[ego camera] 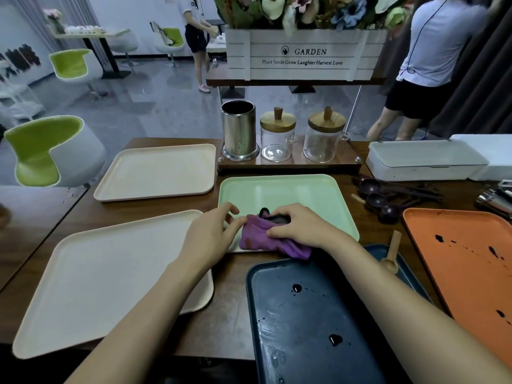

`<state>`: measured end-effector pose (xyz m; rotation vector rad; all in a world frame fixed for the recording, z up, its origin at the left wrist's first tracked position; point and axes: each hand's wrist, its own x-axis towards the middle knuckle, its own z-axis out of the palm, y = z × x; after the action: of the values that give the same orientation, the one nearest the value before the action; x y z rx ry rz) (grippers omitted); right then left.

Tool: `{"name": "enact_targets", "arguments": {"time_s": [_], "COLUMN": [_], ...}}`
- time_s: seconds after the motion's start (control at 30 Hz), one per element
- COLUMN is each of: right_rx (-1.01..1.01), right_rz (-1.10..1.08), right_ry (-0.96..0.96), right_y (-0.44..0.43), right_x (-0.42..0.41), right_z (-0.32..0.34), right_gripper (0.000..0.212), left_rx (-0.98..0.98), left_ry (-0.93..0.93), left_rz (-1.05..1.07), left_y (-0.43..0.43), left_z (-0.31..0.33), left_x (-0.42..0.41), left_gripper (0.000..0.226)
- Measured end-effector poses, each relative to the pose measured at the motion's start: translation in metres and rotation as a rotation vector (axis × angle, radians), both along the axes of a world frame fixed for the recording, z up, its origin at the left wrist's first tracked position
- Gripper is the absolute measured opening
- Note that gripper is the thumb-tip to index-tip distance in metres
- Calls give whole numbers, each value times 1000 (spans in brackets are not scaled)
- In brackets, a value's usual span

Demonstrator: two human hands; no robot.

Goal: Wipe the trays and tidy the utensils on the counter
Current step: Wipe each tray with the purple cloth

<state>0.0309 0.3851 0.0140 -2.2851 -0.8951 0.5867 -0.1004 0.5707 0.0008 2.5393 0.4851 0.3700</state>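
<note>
Dark blue tray (304, 314) is lying nearest, under the right forearm, dark spots sitting on it unwiped; purple cloth (257, 236) is being bunched on the near rim of the green tray (285, 192), just ahead of both wrists; right hand (299, 228) is being curled over the cloth's top, gripping it; left hand (210, 236) is being closed on the cloth's left edge, apparently in a pinch.

Step in hand, judged: cloth is being gathered for wiping the green tray; a clean face should be getting folded outward, pressure being kept flat, strokes being run toward one rim so the dark patch (264, 211) at the right fingertips is being lifted, not smeared.

Orange tray (457, 259), right of the right hand, is being cut off by the frame; dark spoons (376, 199) beyond that hand are overlapping, count unclear; whether the dark patch is spill or part of the cloth cannot be told.
</note>
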Motion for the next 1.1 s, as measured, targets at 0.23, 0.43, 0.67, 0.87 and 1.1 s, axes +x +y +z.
{"name": "enact_targets", "arguments": {"time_s": [0.23, 0.43, 0.67, 0.87, 1.1], "right_rx": [85, -56, -64, -104, -82], "right_rz": [-21, 211, 338, 383, 463], "right_ry": [-461, -728, -478, -577, -608], "right_y": [-61, -118, -147, -136, -81], "right_x": [-31, -71, -91, -92, -106], "right_z": [18, -4, -18, -25, -28], "right_gripper": [33, 41, 46, 37, 41], "left_rx": [44, 74, -67, -173, -191], "left_ry": [-63, -72, 66, 159, 189], "left_rz": [-13, -28, 158, 127, 143], "left_y": [-36, -97, -172, -198, -196], "left_z": [4, -19, -38, -40, -41], "left_x": [-35, -93, -161, -182, -182], "left_gripper": [16, 42, 83, 128, 136]}}
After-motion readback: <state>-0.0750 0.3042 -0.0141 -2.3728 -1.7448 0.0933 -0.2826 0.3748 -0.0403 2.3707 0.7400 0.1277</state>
